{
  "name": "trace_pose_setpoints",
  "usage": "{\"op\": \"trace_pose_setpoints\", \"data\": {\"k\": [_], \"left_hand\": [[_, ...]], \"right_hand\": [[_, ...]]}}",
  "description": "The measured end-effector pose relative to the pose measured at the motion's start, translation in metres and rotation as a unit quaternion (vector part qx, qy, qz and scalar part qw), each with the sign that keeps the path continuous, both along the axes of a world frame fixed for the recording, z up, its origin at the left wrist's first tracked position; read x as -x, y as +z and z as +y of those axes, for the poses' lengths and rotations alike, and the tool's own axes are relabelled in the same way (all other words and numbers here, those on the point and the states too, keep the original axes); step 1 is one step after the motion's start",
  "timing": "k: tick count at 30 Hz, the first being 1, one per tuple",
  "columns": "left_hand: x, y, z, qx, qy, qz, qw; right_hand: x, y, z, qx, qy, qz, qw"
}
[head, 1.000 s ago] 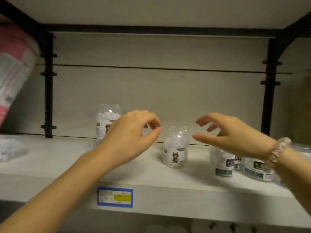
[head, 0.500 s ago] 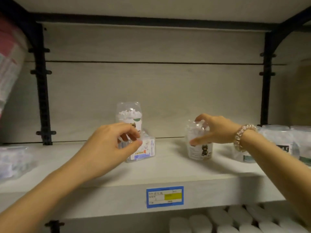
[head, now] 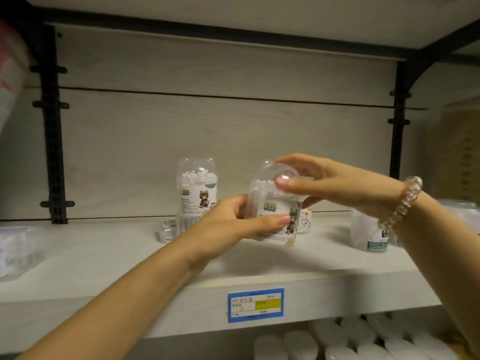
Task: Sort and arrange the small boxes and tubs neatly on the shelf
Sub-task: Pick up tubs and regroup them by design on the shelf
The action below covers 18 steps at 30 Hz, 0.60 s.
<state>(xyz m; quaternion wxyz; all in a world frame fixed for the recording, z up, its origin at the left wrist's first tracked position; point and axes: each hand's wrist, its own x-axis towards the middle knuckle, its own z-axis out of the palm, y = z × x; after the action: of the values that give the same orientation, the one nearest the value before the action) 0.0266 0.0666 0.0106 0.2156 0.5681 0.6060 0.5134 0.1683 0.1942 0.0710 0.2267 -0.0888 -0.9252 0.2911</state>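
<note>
A clear domed tub of white cotton swabs (head: 272, 203) with a cartoon label is held just above the pale shelf (head: 259, 261), a little tilted. My left hand (head: 233, 222) grips its lower body, thumb across the label. My right hand (head: 324, 181) pinches its domed lid from the right. A matching tub (head: 196, 189) stands upright behind on the left, on top of a small clear box (head: 170, 228). Another small box with a cartoon print (head: 304, 219) shows just behind the held tub.
A white tub with a teal label (head: 374, 235) stands at the right, with more tubs behind my right wrist. Clear packs (head: 15, 250) lie at the far left. A blue price tag (head: 255, 305) marks the shelf's front edge. White tubs (head: 337, 341) fill the shelf below.
My right hand has lifted the tub off the shelf and carried it left. My left hand left the small box and now grips the tub's body.
</note>
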Motion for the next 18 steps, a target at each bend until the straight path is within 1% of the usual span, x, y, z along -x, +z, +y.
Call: {"op": "trace_pose_setpoints", "data": {"k": [2,3,4,5,7,10,13,18], "left_hand": [[-0.001,0.0,-0.006,-0.003,-0.004,-0.057,0.998],[0.001,0.001,-0.009,-0.008,0.0,-0.085,0.996],[0.004,0.0,-0.012,-0.017,0.002,-0.109,0.994],[0.008,0.0,-0.015,-0.025,0.003,-0.126,0.992],[0.013,0.001,-0.019,-0.04,0.0,-0.141,0.989],[0.018,0.001,-0.023,-0.061,0.003,-0.163,0.985],[0.02,0.001,-0.027,-0.068,-0.009,-0.152,0.986],[0.031,-0.004,-0.036,-0.075,-0.01,-0.136,0.988]], "right_hand": [[0.0,0.006,0.015,0.021,-0.047,0.019,0.999],[0.002,0.008,0.027,0.014,-0.089,0.036,0.995],[0.006,0.01,0.042,-0.016,-0.143,0.044,0.989],[0.011,0.011,0.058,-0.06,-0.196,0.032,0.978],[0.025,0.007,0.081,-0.124,-0.267,-0.023,0.955],[0.051,-0.007,0.102,-0.145,-0.301,-0.101,0.937],[0.074,-0.018,0.111,-0.165,-0.323,-0.15,0.92],[0.086,-0.021,0.11,-0.15,-0.313,-0.202,0.916]]}}
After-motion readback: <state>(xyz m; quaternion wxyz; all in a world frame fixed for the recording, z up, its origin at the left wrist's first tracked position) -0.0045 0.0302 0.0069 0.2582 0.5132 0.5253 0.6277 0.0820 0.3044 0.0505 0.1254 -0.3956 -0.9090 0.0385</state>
